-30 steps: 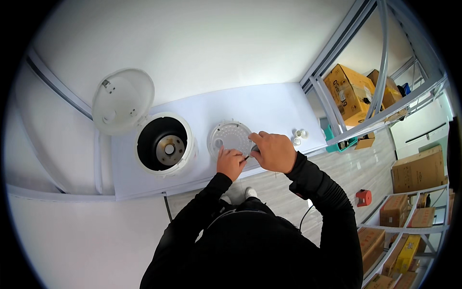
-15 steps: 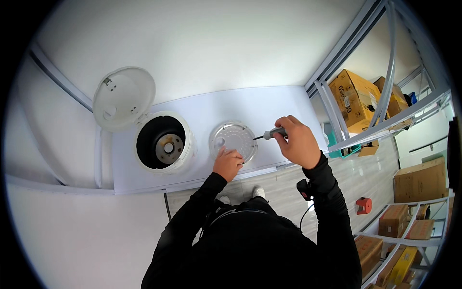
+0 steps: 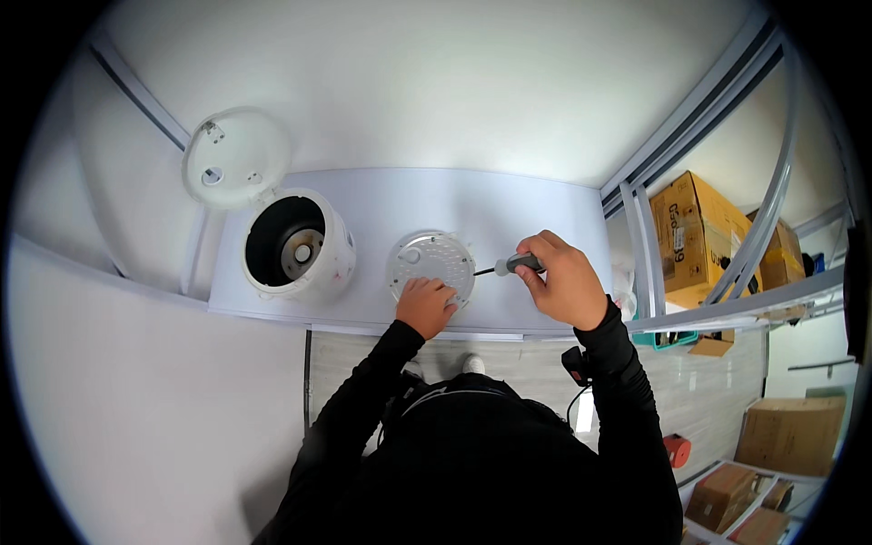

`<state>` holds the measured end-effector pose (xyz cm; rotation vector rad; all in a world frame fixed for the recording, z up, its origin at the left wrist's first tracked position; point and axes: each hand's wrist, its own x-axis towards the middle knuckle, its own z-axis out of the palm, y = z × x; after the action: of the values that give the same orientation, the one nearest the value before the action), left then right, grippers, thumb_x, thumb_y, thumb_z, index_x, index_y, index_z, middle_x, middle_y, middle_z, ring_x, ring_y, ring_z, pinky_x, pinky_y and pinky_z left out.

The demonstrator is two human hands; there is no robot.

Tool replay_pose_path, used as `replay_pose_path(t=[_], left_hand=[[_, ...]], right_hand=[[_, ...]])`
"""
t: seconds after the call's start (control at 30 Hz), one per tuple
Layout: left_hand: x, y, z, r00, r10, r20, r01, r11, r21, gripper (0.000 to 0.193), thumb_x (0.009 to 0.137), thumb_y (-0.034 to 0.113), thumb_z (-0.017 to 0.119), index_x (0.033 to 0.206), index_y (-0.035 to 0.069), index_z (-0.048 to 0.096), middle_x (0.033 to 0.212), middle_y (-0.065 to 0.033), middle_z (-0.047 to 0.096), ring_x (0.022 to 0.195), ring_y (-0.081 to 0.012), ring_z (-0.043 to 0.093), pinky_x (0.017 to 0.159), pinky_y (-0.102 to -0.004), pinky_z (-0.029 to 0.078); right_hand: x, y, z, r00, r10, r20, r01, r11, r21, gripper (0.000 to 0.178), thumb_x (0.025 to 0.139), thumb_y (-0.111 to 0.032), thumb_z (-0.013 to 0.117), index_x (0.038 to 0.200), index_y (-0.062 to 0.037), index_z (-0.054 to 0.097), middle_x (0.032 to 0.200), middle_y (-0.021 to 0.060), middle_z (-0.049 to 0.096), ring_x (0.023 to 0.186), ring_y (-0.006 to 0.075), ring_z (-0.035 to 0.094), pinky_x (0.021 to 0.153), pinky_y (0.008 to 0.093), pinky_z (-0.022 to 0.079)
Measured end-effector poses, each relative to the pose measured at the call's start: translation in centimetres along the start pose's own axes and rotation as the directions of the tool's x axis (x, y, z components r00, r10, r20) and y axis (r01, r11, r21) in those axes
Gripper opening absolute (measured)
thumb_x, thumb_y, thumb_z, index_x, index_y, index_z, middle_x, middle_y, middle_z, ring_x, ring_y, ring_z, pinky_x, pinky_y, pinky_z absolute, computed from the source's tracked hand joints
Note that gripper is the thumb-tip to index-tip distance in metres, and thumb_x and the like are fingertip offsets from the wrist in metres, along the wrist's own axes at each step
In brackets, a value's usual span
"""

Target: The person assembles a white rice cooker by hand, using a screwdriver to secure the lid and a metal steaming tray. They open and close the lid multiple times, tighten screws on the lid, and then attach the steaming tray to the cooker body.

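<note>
On the white bench (image 3: 377,200) lies a round, pale inner lid plate (image 3: 445,261) with a dotted surface and a small circle near its left side. My left hand (image 3: 425,306) rests over its near edge, fingers bent and holding it against the bench. In my right hand (image 3: 570,283) is a screwdriver (image 3: 502,266) with a grey handle, gripped between thumb and fingers. Its dark shaft points left, the tip at the plate's right rim; any screw there is too small to see. A white rice cooker (image 3: 341,259) stands to the left, its lid (image 3: 241,159) swung up and its dark inside showing.
A metal frame (image 3: 640,245) rises at the bench's right end, with cardboard boxes (image 3: 695,236) beyond it. On the floor to the right are a teal crate (image 3: 674,340) and a red stool (image 3: 677,450). Shelves with boxes (image 3: 722,498) stand at the lower right.
The view has shifted, moving the background across the picture. My hands keep nearly the same places by the plate, and the screwdriver tip stays at its right rim.
</note>
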<state>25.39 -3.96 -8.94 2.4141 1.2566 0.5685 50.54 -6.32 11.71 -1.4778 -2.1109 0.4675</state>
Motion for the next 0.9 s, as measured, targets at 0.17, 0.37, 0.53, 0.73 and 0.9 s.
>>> replay_pose_path(t=[0.17, 0.37, 0.53, 0.73, 0.9], left_hand=[[1.2, 2.9, 2.9, 0.979, -0.194, -0.061, 0.200, 0.972, 0.121, 0.012, 0.087, 0.027, 0.072, 0.092, 0.018, 0.077, 0.095, -0.0010, 0.070, 0.096, -0.0271, 0.064, 0.089, -0.0466, 0.042], [1.0, 4.3, 3.6, 0.932, -0.338, -0.127, 0.359, 0.905, 0.228, 0.016, 0.090, 0.031, 0.067, 0.090, 0.020, 0.080, 0.087, -0.0043, 0.071, 0.091, -0.0292, 0.066, 0.087, -0.0482, 0.043], [1.3, 4.2, 4.1, 0.913, -0.384, -0.138, 0.407, 0.881, 0.240, 0.017, 0.091, 0.031, 0.067, 0.087, 0.020, 0.078, 0.086, -0.0038, 0.071, 0.089, -0.0286, 0.066, 0.087, -0.0484, 0.043], [2.2, 3.9, 4.7, 0.890, -0.446, -0.099, 0.457, 0.872, 0.176, 0.018, 0.091, 0.033, 0.067, 0.089, 0.019, 0.079, 0.089, -0.0058, 0.073, 0.092, -0.0302, 0.067, 0.087, -0.0493, 0.044], [2.1, 3.7, 5.3, 0.873, -0.469, -0.134, 0.487, 0.826, 0.286, 0.019, 0.094, 0.032, 0.065, 0.089, 0.017, 0.076, 0.089, -0.0055, 0.072, 0.092, -0.0295, 0.066, 0.088, -0.0490, 0.042]], right_hand=[[-0.7, 2.6, -1.8, 0.996, -0.083, 0.029, 0.081, 0.995, 0.052, 0.022, 0.088, -0.004, 0.074, 0.106, -0.0038, 0.063, 0.098, 0.0138, 0.066, 0.080, 0.0338, 0.071, 0.067, 0.0398, 0.054], [-2.1, 5.6, -2.7, 0.986, -0.164, 0.033, 0.158, 0.979, 0.125, 0.021, 0.086, -0.006, 0.074, 0.105, -0.0049, 0.063, 0.095, 0.0127, 0.064, 0.075, 0.0354, 0.067, 0.067, 0.0422, 0.052], [-2.2, 6.4, -3.1, 0.976, -0.211, 0.059, 0.199, 0.967, 0.156, 0.022, 0.086, -0.007, 0.075, 0.105, -0.0049, 0.064, 0.096, 0.0121, 0.064, 0.075, 0.0349, 0.066, 0.067, 0.0423, 0.052], [-2.3, 6.7, -3.9, 0.969, -0.232, 0.083, 0.218, 0.964, 0.150, 0.022, 0.087, -0.006, 0.075, 0.107, -0.0038, 0.066, 0.098, 0.0128, 0.067, 0.079, 0.0337, 0.070, 0.066, 0.0385, 0.053], [-2.4, 7.4, -3.9, 0.961, -0.270, 0.049, 0.257, 0.949, 0.183, 0.022, 0.086, -0.006, 0.075, 0.106, -0.0041, 0.066, 0.098, 0.0126, 0.066, 0.077, 0.0347, 0.067, 0.067, 0.0405, 0.053]])
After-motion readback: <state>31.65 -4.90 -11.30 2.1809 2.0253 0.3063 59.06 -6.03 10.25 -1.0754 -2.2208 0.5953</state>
